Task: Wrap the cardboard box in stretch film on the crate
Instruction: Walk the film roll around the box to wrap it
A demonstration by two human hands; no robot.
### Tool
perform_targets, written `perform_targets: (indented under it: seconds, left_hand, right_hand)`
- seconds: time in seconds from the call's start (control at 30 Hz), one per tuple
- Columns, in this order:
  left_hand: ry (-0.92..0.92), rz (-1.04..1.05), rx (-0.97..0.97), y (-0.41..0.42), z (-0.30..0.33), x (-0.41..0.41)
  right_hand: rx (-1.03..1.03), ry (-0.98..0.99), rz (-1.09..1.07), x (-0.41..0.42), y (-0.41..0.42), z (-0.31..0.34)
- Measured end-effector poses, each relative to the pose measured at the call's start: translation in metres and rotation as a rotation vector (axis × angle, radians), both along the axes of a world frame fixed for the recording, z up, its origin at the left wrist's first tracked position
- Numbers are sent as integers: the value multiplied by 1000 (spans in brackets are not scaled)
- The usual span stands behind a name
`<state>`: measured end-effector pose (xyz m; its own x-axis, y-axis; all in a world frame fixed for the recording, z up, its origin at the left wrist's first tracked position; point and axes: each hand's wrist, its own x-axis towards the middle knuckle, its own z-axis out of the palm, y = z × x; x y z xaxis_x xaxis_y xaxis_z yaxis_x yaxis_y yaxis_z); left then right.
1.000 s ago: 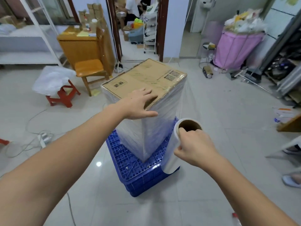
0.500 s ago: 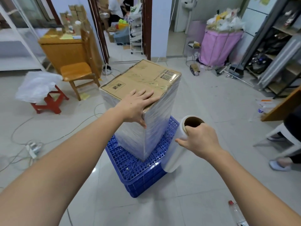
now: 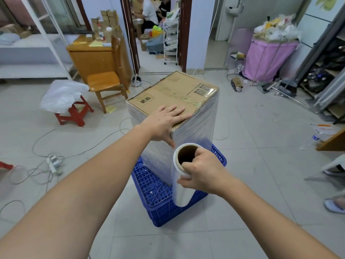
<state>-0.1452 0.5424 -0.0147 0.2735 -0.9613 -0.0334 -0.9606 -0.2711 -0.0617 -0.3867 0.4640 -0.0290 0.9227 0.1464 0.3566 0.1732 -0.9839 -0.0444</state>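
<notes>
Right grip [image 3: 200, 171] clasps cylindrical film roll [image 3: 182, 186]; left palm [image 3: 165, 121] flat on cardboard box [image 3: 179, 92].

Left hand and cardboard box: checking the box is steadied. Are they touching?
Touching. The head view shows the left hand lying flat on the cardboard box top, thumb down over the film-wrapped near edge.

- One cardboard box [image 3: 175, 92]
- One blue crate [image 3: 164, 208]
- One roll of stretch film [image 3: 182, 191]
- Two hands: left hand [image 3: 164, 122], right hand [image 3: 200, 171]
- One red stool [image 3: 74, 114]
- One wooden chair [image 3: 105, 84]
- One pink bin [image 3: 267, 58]
</notes>
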Motion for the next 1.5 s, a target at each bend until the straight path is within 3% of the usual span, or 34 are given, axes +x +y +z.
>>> perform_targets:
  seconds: [0.27, 0.47, 0.67, 0.83, 1.0, 1.2, 1.5]
  left_hand:
    - [-2, -2, -3, 0, 1, 0]
    - [7, -9, -20, 4, 1, 1]
    - [-13, -44, -54, 6, -3, 7]
    - [-23, -85, -88, 7, -7, 12]
    - [-24, -108, -92, 6, -8, 11]
    - [-8, -139, -62, 7, -6, 14]
    - [5, -283, -55, 3, 10, 40]
  right_hand:
    - [-77, 134, -14, -3, -8, 5]
    - [-89, 266, -150, -7, 12, 22]
    - [5, 356, -490, 1, 49, 30]
    - [-42, 346, -774, 29, 67, 26]
    - [133, 407, -991, 49, 84, 31]
    - [80, 304, -1227, 66, 107, 23]
    - [32, 297, -1066, 47, 105, 13]
